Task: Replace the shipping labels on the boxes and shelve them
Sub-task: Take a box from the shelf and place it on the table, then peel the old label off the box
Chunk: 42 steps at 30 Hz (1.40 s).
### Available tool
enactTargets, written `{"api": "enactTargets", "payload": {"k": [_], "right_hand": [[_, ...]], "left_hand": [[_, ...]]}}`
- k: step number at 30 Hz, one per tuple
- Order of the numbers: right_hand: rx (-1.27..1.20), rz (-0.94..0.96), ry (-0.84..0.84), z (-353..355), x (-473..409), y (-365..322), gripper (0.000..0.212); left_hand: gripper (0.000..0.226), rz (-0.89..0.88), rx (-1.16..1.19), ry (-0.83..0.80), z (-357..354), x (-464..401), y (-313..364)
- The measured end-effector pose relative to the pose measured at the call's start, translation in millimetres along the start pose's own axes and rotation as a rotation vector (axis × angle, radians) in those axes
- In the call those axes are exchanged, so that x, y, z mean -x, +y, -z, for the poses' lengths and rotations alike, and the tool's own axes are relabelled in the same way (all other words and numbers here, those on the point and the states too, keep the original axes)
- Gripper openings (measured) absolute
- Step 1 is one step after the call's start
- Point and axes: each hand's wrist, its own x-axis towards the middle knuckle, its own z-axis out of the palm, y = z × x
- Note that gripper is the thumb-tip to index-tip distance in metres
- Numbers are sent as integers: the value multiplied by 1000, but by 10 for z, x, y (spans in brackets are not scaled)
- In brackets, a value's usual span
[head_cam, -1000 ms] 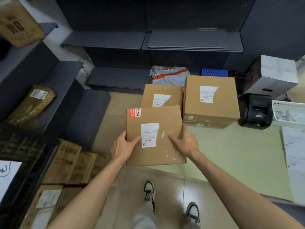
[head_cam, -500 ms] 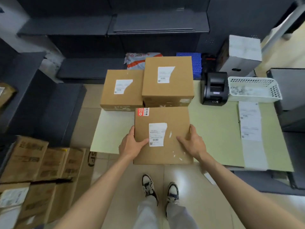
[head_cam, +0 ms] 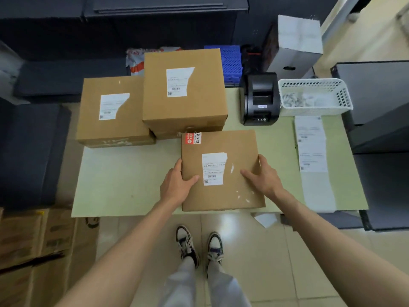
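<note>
Matt brown cardboard box (head_cam: 221, 171), white paper label (head_cam: 213, 168), glossy black plastic printer (head_cam: 260, 99), white plastic basket (head_cam: 345, 100), glossy floor tiles (head_cam: 254, 251)

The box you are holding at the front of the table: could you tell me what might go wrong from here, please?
1. The held box sits at the table's near edge with its front side about flush; released carelessly, it might tip off.
2. Its far left corner nearly meets the stacked box; pushing forward could shove that stack.
3. Its old shipping label is still on; peeling may tear it, as white scraps beside it suggest.
</note>
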Motion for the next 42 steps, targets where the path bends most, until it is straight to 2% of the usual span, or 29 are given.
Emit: {"api": "enactTargets", "payload": {"k": [7,9,12,16,19,25,32,38,42], "right_hand": [[4,-23,11,-38,-88,37,77],[177,4,89,-40,-81,-37,76],[378,184,230,-62,-48,-227,60],[422,383,94,-159,-58,-535,33],[454,473,14,-266,-128,-713,23],[464,588,-95,-488,-318,-1036,31],[532,729,-92,-566,-537,-1038,12],[514,805,-91,-558,-612,-1021,2],[502,841,-83,-519,-578,-959,9]], "left_hand": [[85,-34,35,-11,36,-38,-8],[87,-109,-14,9,61,0,4],[82,-294,-125,17,92,26,-2],[80,-450,-280,-77,134,-28,-65],[79,-485,-410,-96,160,-63,-76],[76,-505,-408,-95,165,-97,-179],[78,-556,-252,-86,43,-206,-379],[80,-553,-255,-83,26,-216,-398],[80,-539,-271,-68,46,-192,-361]]}}
